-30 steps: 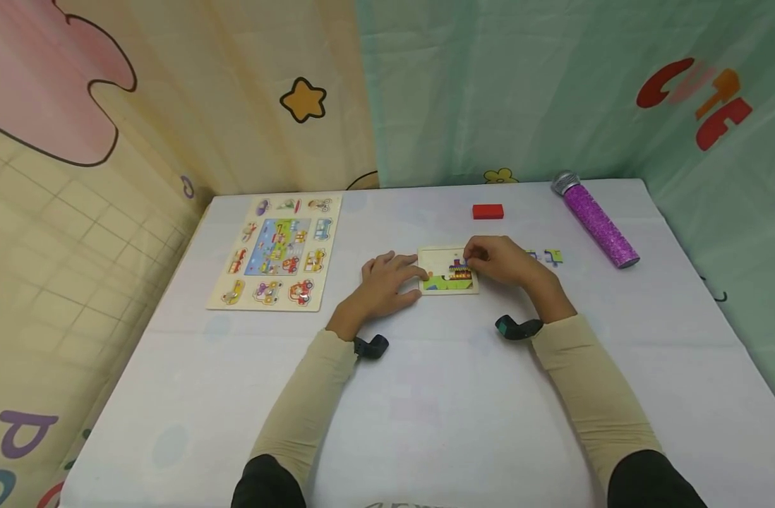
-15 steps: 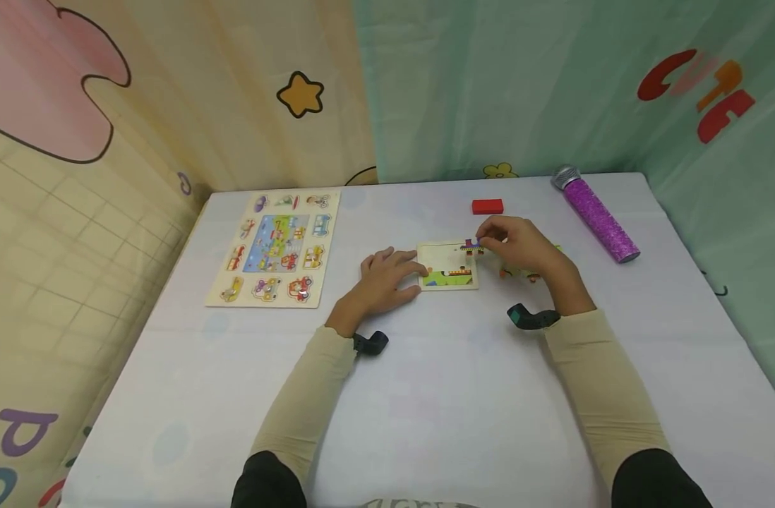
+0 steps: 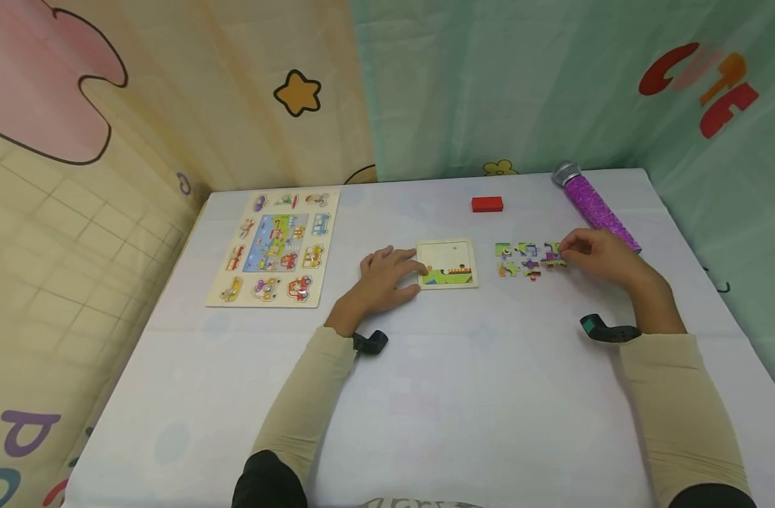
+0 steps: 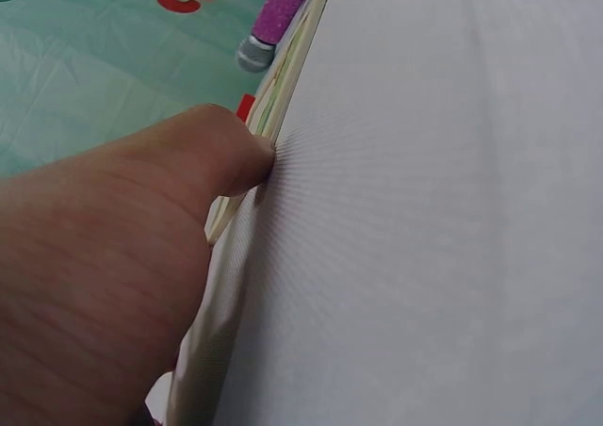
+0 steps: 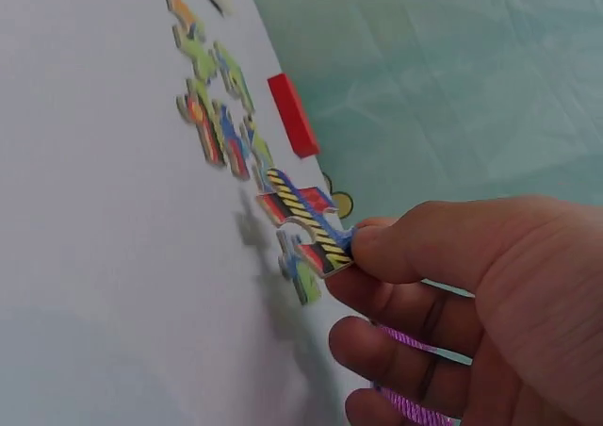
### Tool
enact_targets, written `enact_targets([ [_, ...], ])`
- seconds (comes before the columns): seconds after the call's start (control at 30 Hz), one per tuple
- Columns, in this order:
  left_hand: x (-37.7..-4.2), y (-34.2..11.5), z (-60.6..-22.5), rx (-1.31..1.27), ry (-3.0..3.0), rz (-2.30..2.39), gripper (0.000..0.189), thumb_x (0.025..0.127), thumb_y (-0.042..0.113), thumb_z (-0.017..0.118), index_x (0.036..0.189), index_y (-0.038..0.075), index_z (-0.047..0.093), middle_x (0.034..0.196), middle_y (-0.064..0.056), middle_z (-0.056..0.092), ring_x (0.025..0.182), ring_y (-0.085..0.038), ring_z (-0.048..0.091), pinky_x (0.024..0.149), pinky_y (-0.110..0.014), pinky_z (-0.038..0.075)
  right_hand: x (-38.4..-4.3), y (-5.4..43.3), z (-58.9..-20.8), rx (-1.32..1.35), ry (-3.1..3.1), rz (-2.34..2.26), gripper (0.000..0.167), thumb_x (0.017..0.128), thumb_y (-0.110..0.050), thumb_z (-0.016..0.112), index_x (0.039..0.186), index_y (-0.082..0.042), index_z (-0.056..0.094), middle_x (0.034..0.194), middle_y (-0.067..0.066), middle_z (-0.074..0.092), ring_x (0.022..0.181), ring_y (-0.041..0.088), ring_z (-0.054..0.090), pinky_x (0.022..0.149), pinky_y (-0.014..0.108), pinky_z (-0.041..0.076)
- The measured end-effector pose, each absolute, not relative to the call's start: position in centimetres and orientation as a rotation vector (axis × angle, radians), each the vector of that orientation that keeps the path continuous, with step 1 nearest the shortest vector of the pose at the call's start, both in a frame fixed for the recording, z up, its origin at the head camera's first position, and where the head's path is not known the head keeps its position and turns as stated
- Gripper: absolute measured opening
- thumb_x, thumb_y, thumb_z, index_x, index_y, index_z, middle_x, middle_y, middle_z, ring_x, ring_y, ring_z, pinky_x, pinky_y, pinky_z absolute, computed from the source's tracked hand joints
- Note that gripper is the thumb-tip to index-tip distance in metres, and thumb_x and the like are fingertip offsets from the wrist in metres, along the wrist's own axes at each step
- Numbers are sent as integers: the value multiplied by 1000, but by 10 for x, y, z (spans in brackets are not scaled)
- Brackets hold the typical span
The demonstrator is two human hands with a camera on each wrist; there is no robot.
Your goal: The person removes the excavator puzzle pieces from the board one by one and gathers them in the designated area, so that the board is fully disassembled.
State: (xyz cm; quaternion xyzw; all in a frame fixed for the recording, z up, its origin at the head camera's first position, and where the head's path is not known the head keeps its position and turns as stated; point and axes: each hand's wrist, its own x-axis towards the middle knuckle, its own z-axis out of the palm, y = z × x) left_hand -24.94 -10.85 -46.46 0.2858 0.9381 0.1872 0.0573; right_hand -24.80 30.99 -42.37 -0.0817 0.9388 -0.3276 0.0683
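Observation:
My left hand [image 3: 387, 282] lies at the left side of a small wooden puzzle tray [image 3: 443, 255], fingers spread and touching its edge. In the left wrist view the thumb [image 4: 240, 157] meets the tray's side. Along its lower part, the tray holds pieces with a green and red-brown picture. To the right, my right hand [image 3: 603, 262] pinches a jigsaw piece [image 5: 303, 207] with yellow-black stripes between thumb and finger, held a little above the table. Several loose jigsaw pieces [image 3: 509, 269] lie left of that hand.
A large wooden picture board [image 3: 327, 271] lies on the left of the white table [image 3: 464, 395]. Behind the tray sits a red block [image 3: 487, 204]. A purple glittery microphone [image 3: 591, 201] lies at the back right, partly behind my right hand.
My right hand has lifted the striped piece out of the tray and carried it right, over beside the loose pieces. The left hand has stayed at the tray.

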Motion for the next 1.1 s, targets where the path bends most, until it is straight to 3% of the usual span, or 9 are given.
enact_targets([
  [0.57,-249,-109,-465,864,2838,574,33,100,38,60,133,35,63,160,2,37,148,-36,19,112,-59,12,-242,313,-430,-333,2912,-765,5,92,-5,65,94,-1,65,88,16,67,81,32,59,69,43,47],
  [1.1,-253,-108,-463,856,2835,507,35,101,40,58,136,36,61,161,2,35,149,-36,17,112,-60,13,-242,308,-425,-262,2880,-672,5,91,-7,62,93,-2,63,88,13,64,81,31,54,70,45,45],
])
